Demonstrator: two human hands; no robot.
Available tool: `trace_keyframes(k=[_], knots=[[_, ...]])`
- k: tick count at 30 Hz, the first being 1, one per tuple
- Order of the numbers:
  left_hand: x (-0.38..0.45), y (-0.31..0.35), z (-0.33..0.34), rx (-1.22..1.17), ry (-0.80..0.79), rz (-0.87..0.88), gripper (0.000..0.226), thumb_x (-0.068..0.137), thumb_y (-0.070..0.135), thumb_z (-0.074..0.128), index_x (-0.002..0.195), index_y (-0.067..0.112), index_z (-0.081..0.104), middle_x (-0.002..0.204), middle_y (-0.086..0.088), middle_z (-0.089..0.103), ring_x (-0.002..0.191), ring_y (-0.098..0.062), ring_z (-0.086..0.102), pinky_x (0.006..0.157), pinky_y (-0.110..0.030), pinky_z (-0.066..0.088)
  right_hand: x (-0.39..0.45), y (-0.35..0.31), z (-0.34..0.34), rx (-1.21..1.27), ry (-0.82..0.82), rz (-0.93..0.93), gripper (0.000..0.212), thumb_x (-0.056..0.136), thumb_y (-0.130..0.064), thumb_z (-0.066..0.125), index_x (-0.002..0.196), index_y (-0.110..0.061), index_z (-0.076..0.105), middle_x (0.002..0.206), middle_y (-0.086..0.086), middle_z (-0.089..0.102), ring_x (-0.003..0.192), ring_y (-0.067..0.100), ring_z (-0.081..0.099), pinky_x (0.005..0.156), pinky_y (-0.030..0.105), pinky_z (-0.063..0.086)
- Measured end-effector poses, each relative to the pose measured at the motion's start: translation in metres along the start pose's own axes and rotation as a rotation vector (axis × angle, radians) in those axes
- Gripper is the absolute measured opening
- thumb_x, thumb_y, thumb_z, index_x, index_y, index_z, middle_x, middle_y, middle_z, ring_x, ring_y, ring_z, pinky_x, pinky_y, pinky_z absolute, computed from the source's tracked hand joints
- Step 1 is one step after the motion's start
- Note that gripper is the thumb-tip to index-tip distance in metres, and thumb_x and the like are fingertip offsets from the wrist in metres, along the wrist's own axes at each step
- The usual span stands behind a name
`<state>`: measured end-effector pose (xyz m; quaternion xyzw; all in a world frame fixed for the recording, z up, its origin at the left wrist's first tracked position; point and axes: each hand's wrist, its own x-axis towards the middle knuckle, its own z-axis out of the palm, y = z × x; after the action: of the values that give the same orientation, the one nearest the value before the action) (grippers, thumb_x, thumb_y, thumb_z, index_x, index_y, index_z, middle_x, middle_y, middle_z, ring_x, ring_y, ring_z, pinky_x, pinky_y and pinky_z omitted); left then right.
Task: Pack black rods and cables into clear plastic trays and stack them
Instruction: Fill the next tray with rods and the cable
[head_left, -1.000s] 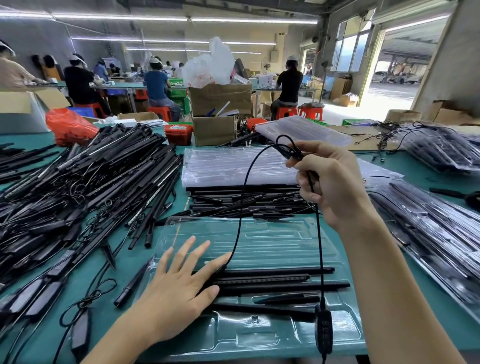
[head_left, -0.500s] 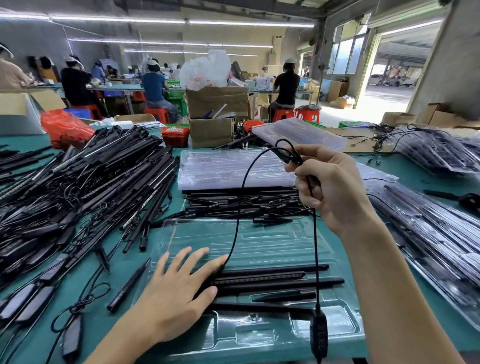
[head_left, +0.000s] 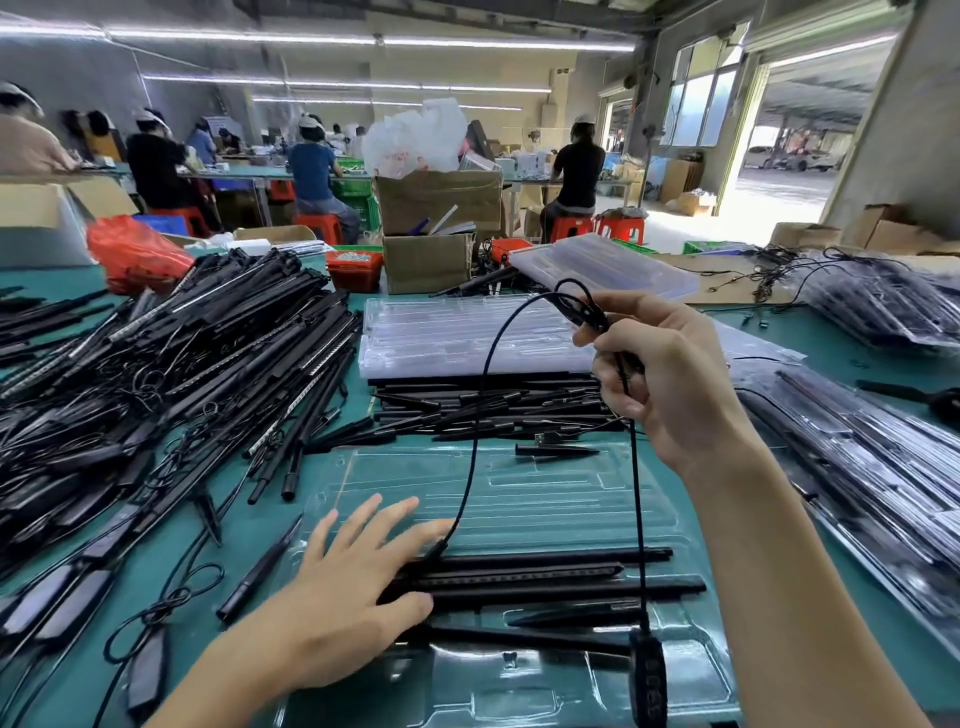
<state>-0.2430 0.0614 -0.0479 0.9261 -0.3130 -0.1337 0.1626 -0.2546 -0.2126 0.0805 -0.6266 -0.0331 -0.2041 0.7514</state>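
A clear plastic tray (head_left: 519, 483) lies on the green table in front of me. Several black rods (head_left: 545, 577) lie side by side in its near half. My left hand (head_left: 348, 587) rests flat on the rods' left ends, fingers spread. My right hand (head_left: 670, 379) is raised above the tray and grips a black cable (head_left: 475, 431). The cable loops from that hand down to the rods' left end. Its other strand hangs to a black controller (head_left: 648, 680) at the tray's near edge.
A big heap of loose black rods and cables (head_left: 156, 374) fills the table's left. Behind the tray lie more rods (head_left: 493, 405) under a stack of clear trays (head_left: 467, 332). Packed trays (head_left: 872, 457) lie at the right. Cardboard boxes and seated workers are behind.
My right hand stays raised with the cable. The hanging controller has swung slightly. My left hand keeps its place on the rods.
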Motion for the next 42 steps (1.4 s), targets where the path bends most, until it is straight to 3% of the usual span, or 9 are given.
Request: trace_keyframes(k=[3, 7, 13, 24, 27, 29, 34, 37, 42], knots=[[0.011, -0.004, -0.029, -0.231, -0.010, 0.049, 0.071, 0.076, 0.025, 0.043, 0.135, 0.065, 0.034, 0.135, 0.061, 0.013, 0.133, 0.031, -0.001, 0.122, -0.024, -0.003, 0.001, 0.001, 0.000, 0.003, -0.002, 0.003, 0.030, 0.085, 0.013, 0.049, 0.105, -0.002, 0.067, 0.075, 0.010, 0.065, 0.045, 0.013, 0.040, 0.035, 0.020, 0.021], [0.064, 0.007, -0.045, -0.365, 0.306, 0.073, 0.050, 0.094, -0.006, 0.041, 0.107, 0.035, 0.065, 0.114, 0.019, 0.066, 0.109, 0.006, 0.060, 0.106, -0.029, 0.045, 0.002, 0.005, 0.003, -0.011, -0.006, 0.002, 0.031, 0.085, 0.012, 0.049, 0.106, -0.002, 0.067, 0.075, 0.010, 0.066, 0.046, 0.015, 0.040, 0.036, 0.021, 0.023], [0.154, 0.029, -0.025, 0.089, 0.141, 0.235, 0.043, 0.100, 0.008, 0.045, 0.131, 0.030, 0.065, 0.152, 0.007, 0.047, 0.142, -0.015, 0.038, 0.114, -0.046, 0.032, 0.002, 0.008, 0.003, -0.026, -0.028, 0.014, 0.033, 0.087, 0.013, 0.048, 0.105, -0.007, 0.067, 0.074, 0.009, 0.065, 0.048, 0.016, 0.041, 0.035, 0.021, 0.026], [0.169, 0.031, -0.012, 0.150, 0.107, -0.058, 0.064, 0.103, 0.050, 0.034, 0.160, 0.027, 0.014, 0.156, -0.004, 0.036, 0.144, -0.029, 0.026, 0.115, -0.050, 0.021, 0.004, 0.006, -0.004, -0.031, -0.021, 0.012, 0.033, 0.085, 0.012, 0.049, 0.100, -0.009, 0.070, 0.074, 0.010, 0.066, 0.047, 0.016, 0.041, 0.035, 0.020, 0.027], [0.148, 0.042, -0.032, -0.273, 0.424, 0.011, 0.032, 0.103, 0.039, 0.044, 0.118, 0.023, 0.066, 0.111, -0.003, 0.070, 0.105, -0.021, 0.064, 0.088, -0.039, 0.051, 0.002, 0.005, 0.000, 0.020, -0.032, 0.033, 0.032, 0.086, 0.012, 0.048, 0.105, -0.005, 0.067, 0.074, 0.009, 0.066, 0.046, 0.014, 0.041, 0.034, 0.020, 0.025], [0.127, 0.049, -0.050, -0.740, 0.520, 0.087, 0.037, 0.101, 0.032, 0.048, 0.073, 0.017, 0.067, 0.069, -0.003, 0.068, 0.061, -0.020, 0.063, 0.052, -0.024, 0.044, 0.001, 0.003, 0.003, 0.075, -0.068, 0.067, 0.030, 0.088, 0.011, 0.049, 0.109, -0.004, 0.064, 0.074, 0.009, 0.066, 0.047, 0.012, 0.043, 0.033, 0.020, 0.025], [0.065, 0.044, -0.101, -1.180, -0.093, 0.408, 0.035, 0.082, 0.032, 0.054, 0.055, 0.010, 0.062, 0.047, -0.011, 0.057, 0.034, -0.021, 0.054, 0.035, -0.020, 0.027, -0.002, -0.006, 0.008, 0.197, -0.186, 0.124, 0.027, 0.089, 0.006, 0.049, 0.107, -0.008, 0.064, 0.076, 0.008, 0.064, 0.049, 0.010, 0.044, 0.032, 0.016, 0.028], [0.041, 0.048, -0.121, -0.980, -0.605, 0.530, 0.041, 0.095, 0.027, 0.051, 0.088, -0.008, 0.071, 0.081, -0.021, 0.074, 0.063, -0.026, 0.073, 0.044, -0.022, 0.049, -0.002, -0.010, 0.013, 0.276, -0.198, 0.164, 0.027, 0.089, 0.005, 0.048, 0.109, -0.009, 0.060, 0.077, 0.006, 0.062, 0.050, 0.007, 0.043, 0.030, 0.015, 0.028], [0.031, 0.087, -0.087, -0.380, -0.685, 0.168, 0.050, 0.096, 0.046, 0.063, 0.139, 0.023, 0.055, 0.124, 0.006, 0.070, 0.107, -0.017, 0.070, 0.083, -0.032, 0.060, -0.003, -0.016, 0.020, 0.502, -0.252, 0.256, 0.033, 0.078, 0.000, 0.053, 0.109, -0.009, 0.050, 0.081, 0.004, 0.057, 0.053, 0.003, 0.038, 0.029, 0.010, 0.027]])
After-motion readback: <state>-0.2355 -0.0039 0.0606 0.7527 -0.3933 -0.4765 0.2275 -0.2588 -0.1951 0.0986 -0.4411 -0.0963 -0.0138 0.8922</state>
